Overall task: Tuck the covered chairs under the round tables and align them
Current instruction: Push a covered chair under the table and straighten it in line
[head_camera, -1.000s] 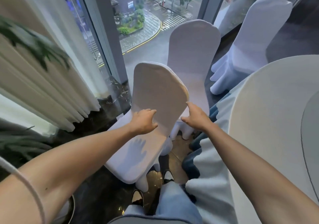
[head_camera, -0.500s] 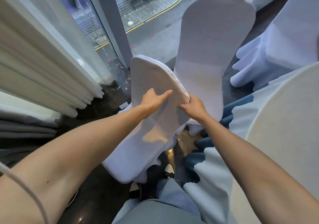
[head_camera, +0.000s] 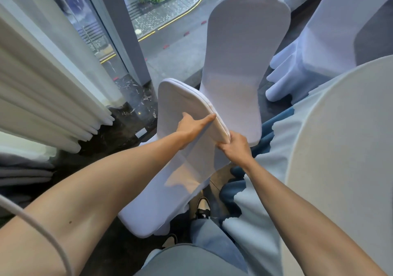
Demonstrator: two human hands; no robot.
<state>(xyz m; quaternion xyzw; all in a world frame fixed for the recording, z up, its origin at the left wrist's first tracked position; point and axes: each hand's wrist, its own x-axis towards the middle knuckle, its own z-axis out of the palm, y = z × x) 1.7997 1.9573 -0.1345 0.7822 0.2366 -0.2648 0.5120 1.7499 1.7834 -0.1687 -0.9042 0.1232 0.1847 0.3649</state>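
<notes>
You are steering the chair (head_camera: 182,169) beside the table (head_camera: 340,148): your left hand (head_camera: 192,125) is pressing flat on its backrest while your right hand (head_camera: 235,147) is gripping the edge.

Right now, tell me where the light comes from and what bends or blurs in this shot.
Head view: daylight enters through the window, leaving the near chair softly lit, with a warm patch low on its back; the wide lens bows the curtain and the table edge; the cable at lower left is soft; both hands look sharp.
</notes>
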